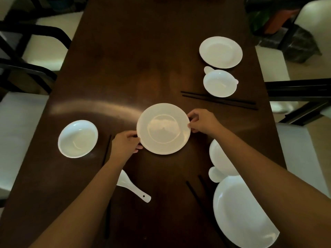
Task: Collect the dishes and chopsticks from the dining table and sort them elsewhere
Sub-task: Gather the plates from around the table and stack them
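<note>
Both hands are gripping a round white ceramic plate (163,128) at the middle of the dark brown wooden worktop (125,59): the left hand (125,144) is pinching its near-left rim, the right hand (201,120) its right rim. A white bowl (78,138) is sitting to the left, a white ceramic spoon (133,188) lying near. Black chopsticks (219,100) are lying at the right, beside a small white bowl (220,83) and a far white plate (220,52)

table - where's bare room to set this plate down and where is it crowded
Free: the wide far-left stretch of the table, beyond the left bowl and left of the far plate. Crowded: the right side and near edge, with bowls, spoons, chopsticks and the big plate.
</note>
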Motion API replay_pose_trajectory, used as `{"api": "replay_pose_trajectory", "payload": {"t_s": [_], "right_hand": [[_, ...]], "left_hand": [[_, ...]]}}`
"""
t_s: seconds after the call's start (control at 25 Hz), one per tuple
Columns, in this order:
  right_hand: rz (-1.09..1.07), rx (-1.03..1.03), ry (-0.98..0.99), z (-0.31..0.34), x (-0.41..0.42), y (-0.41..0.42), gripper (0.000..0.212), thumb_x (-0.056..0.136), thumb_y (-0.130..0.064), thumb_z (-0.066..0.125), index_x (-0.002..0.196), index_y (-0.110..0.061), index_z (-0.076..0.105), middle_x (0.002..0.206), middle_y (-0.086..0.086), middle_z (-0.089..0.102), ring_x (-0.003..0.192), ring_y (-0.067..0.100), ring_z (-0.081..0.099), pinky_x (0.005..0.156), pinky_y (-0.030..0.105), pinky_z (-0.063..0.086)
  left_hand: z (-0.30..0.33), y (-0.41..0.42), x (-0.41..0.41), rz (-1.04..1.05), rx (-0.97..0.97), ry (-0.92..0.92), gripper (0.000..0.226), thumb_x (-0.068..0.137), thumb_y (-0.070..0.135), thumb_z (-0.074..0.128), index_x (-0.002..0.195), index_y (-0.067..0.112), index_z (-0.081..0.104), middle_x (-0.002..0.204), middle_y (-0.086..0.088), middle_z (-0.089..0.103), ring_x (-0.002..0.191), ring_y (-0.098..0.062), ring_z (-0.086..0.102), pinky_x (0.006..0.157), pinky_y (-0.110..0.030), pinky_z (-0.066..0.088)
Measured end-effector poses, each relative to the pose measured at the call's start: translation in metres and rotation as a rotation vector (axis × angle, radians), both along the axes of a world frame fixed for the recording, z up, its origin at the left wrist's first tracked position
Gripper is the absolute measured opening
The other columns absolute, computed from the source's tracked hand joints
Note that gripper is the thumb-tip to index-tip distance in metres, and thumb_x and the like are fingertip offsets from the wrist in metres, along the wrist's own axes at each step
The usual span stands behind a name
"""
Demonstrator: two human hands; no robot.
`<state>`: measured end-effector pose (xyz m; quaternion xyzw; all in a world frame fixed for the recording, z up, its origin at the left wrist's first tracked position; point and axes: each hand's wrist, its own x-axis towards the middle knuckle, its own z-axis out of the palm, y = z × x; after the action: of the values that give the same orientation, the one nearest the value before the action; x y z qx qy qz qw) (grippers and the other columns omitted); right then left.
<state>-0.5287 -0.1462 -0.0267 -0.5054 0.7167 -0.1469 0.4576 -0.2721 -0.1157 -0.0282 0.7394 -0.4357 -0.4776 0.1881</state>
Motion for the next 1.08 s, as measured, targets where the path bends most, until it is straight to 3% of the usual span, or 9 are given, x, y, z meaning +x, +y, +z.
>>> {"api": "replay_pose_trajectory", "payload": {"t_s": [0.16, 0.28, 0.4, 0.52, 0.72, 0.84, 0.92, 1.0, 1.08], "right_hand": [[-0.034, -0.122, 0.083, 0.028, -0.014, 0.023, 0.026, 0.082, -0.01, 0.06, 0.107, -0.015, 0.061, 0.101, 0.009, 0.067, 0.085, 0.019, 0.064, 0.077, 0.031, 0.052], [0.034, -0.324, 0.268, 0.055, -0.032, 0.085, 0.031, 0.082, -0.014, 0.059, 0.113, -0.014, 0.06, 0.114, 0.01, 0.061, 0.1, 0.023, 0.058, 0.083, 0.032, 0.045], [0.09, -0.393, 0.515, 0.065, -0.049, 0.177, 0.033, 0.082, -0.016, 0.063, 0.114, -0.011, 0.061, 0.125, 0.014, 0.055, 0.114, 0.029, 0.052, 0.089, 0.038, 0.047], [0.044, -0.349, 0.656, 0.055, -0.058, 0.254, 0.042, 0.074, -0.018, 0.074, 0.113, -0.01, 0.062, 0.123, 0.019, 0.058, 0.11, 0.035, 0.057, 0.087, 0.045, 0.05], [-0.051, -0.201, 0.691, 0.023, -0.071, 0.325, 0.053, 0.072, -0.019, 0.076, 0.12, -0.01, 0.058, 0.129, 0.024, 0.054, 0.116, 0.042, 0.052, 0.087, 0.054, 0.049], [-0.243, -0.097, 0.59, 0.007, -0.078, 0.341, 0.048, 0.08, -0.019, 0.068, 0.126, -0.012, 0.054, 0.14, 0.02, 0.043, 0.127, 0.037, 0.042, 0.098, 0.049, 0.042], [-0.317, -0.056, 0.48, -0.001, -0.08, 0.345, 0.045, 0.085, -0.017, 0.062, 0.129, -0.012, 0.051, 0.14, 0.015, 0.045, 0.127, 0.03, 0.042, 0.103, 0.042, 0.039], [-0.351, -0.068, 0.392, -0.004, -0.081, 0.344, 0.042, 0.086, -0.014, 0.061, 0.127, -0.011, 0.053, 0.132, 0.012, 0.053, 0.117, 0.025, 0.051, 0.099, 0.035, 0.042], [-0.431, -0.087, 0.315, -0.002, -0.081, 0.339, 0.04, 0.084, -0.01, 0.062, 0.123, -0.011, 0.056, 0.125, 0.01, 0.057, 0.108, 0.022, 0.056, 0.091, 0.025, 0.042]], "left_hand": [[0.022, 0.013, -0.004, -0.272, -0.263, -0.377, 0.028, 0.09, 0.025, 0.053, 0.114, 0.011, 0.058, 0.103, -0.009, 0.067, 0.084, -0.017, 0.061, 0.075, -0.028, 0.045], [0.049, 0.056, -0.031, -0.421, -0.525, -0.358, 0.038, 0.084, 0.033, 0.06, 0.12, 0.022, 0.053, 0.115, -0.002, 0.06, 0.096, -0.014, 0.058, 0.074, -0.026, 0.045], [0.058, 0.117, -0.063, -0.839, -0.715, -0.359, 0.054, 0.078, 0.037, 0.066, 0.126, 0.017, 0.051, 0.122, -0.007, 0.058, 0.105, -0.02, 0.058, 0.079, -0.03, 0.049], [0.047, 0.16, -0.086, -1.063, -0.744, -0.361, 0.058, 0.072, 0.036, 0.071, 0.123, 0.011, 0.057, 0.117, -0.011, 0.062, 0.099, -0.025, 0.063, 0.078, -0.034, 0.052], [0.021, 0.188, -0.113, -1.332, -0.685, -0.42, 0.059, 0.07, 0.031, 0.076, 0.122, 0.008, 0.059, 0.116, -0.017, 0.064, 0.099, -0.031, 0.065, 0.073, -0.04, 0.056], [0.012, 0.195, -0.127, -1.345, -0.599, -0.416, 0.054, 0.077, 0.03, 0.071, 0.124, 0.009, 0.057, 0.124, -0.019, 0.059, 0.102, -0.031, 0.063, 0.074, -0.038, 0.057], [0.005, 0.199, -0.135, -1.281, -0.52, -0.362, 0.05, 0.085, 0.028, 0.063, 0.129, 0.01, 0.052, 0.135, -0.017, 0.05, 0.116, -0.028, 0.055, 0.087, -0.036, 0.053], [0.0, 0.203, -0.139, -1.155, -0.446, -0.263, 0.047, 0.087, 0.024, 0.06, 0.131, 0.011, 0.049, 0.14, -0.01, 0.043, 0.127, -0.023, 0.043, 0.102, -0.032, 0.043], [0.001, 0.204, -0.141, -0.991, -0.388, -0.167, 0.044, 0.085, 0.016, 0.063, 0.127, 0.013, 0.053, 0.133, -0.004, 0.044, 0.124, -0.017, 0.044, 0.103, -0.021, 0.037]]}}
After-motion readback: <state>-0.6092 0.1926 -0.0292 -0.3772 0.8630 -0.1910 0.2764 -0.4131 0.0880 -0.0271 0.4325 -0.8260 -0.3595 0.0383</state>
